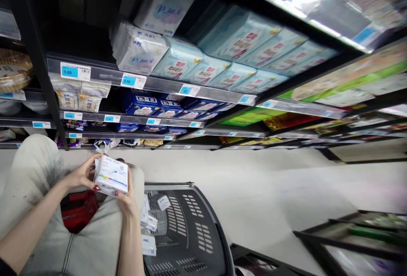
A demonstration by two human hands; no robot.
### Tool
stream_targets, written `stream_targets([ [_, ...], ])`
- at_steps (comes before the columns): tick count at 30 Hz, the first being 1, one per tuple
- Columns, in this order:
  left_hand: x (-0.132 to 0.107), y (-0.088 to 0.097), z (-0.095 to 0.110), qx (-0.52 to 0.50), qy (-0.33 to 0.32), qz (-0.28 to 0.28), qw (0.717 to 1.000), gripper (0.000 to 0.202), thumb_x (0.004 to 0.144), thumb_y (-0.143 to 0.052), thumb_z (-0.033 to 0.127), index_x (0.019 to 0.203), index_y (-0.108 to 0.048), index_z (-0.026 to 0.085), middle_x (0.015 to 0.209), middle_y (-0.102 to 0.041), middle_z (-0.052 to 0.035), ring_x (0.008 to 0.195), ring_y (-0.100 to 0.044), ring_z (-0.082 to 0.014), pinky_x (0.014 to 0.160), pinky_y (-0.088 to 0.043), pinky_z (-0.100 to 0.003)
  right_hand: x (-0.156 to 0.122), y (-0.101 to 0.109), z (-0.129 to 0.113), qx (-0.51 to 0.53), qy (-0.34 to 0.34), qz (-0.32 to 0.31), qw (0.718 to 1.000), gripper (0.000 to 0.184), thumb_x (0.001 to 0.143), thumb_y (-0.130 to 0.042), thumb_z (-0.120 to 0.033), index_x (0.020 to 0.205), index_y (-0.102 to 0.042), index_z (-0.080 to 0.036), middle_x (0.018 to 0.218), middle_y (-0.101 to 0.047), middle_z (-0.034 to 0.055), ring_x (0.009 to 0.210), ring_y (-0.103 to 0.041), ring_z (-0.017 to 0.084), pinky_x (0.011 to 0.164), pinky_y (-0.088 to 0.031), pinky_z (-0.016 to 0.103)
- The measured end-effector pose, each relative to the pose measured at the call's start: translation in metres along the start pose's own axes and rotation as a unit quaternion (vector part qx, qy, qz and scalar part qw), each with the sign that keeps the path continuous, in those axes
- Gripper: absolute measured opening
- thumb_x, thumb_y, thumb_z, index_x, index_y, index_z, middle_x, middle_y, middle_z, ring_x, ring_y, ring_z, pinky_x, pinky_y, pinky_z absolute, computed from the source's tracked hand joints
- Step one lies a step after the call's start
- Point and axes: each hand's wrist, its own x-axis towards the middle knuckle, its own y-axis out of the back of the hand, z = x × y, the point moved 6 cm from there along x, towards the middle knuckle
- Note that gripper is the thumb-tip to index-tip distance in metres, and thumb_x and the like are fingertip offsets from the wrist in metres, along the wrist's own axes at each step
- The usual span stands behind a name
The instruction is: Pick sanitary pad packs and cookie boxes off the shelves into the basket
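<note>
Between both hands, above my lap, I hold a white pack of sanitary pads (112,175) with blue print and a thin coloured stripe. My left hand (85,174) grips its left side, thumb at the lower corner. On the right side, my right hand (126,197) is closed round the edge, its thumb at the bottom front and most fingers hidden behind the pack. To the right of my knee stands a dark grey shopping basket (187,225). Several white packs, one a pack marked ABC (148,245), lie along the basket's left side.
Ahead are shelves with price tags (133,81). White ABC packs (140,49) and light blue packs (178,59) fill one shelf, with dark blue packs (141,103) below. A red object (79,210) sits between my legs. Pale floor (254,187) runs right towards a dark-framed rack (349,242).
</note>
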Motion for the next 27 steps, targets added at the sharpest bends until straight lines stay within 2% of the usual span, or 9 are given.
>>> stream_targets([
  [5,-0.001,0.007,0.003,0.025,0.035,0.075,0.996,0.089,0.054,-0.095,0.03,0.137,-0.061,0.027,0.13,-0.069,-0.0085,0.132,-0.057,-0.0371,0.112,-0.042,-0.042,0.006,0.002,0.016,0.002,-0.013,0.031,0.999,0.115,0.063,-0.082,-0.092,0.155,-0.061,-0.027,0.154,-0.067,0.016,0.149,-0.057,0.046,0.118,-0.052,0.06],
  [10,-0.003,0.009,0.003,0.035,0.067,0.127,0.989,0.073,0.058,-0.092,0.038,0.125,-0.066,0.026,0.119,-0.071,-0.0068,0.119,-0.063,-0.0347,0.099,-0.047,-0.04,0.01,0.003,0.024,-0.007,-0.022,0.037,0.999,0.095,0.069,-0.077,-0.09,0.14,-0.072,-0.028,0.131,-0.08,0.0142,0.136,-0.069,0.042,0.116,-0.055,0.06],
  [16,-0.004,0.008,0.001,0.036,0.078,0.134,0.987,0.066,0.061,-0.091,0.036,0.122,-0.068,0.027,0.114,-0.071,-0.0035,0.111,-0.066,-0.0309,0.094,-0.05,-0.037,0.01,0.008,0.027,-0.02,-0.016,0.048,0.999,0.075,0.077,-0.074,-0.085,0.129,-0.077,-0.031,0.125,-0.082,0.0112,0.131,-0.072,0.04,0.113,-0.057,0.058],
  [27,-0.004,0.005,0.004,0.035,0.083,0.133,0.987,0.066,0.06,-0.09,0.036,0.12,-0.067,0.025,0.113,-0.071,-0.0042,0.102,-0.067,-0.029,0.086,-0.05,-0.035,0.011,0.011,0.033,-0.023,-0.008,0.059,0.998,0.078,0.08,-0.072,-0.084,0.132,-0.076,-0.025,0.129,-0.081,0.0138,0.135,-0.069,0.041,0.112,-0.056,0.062],
])
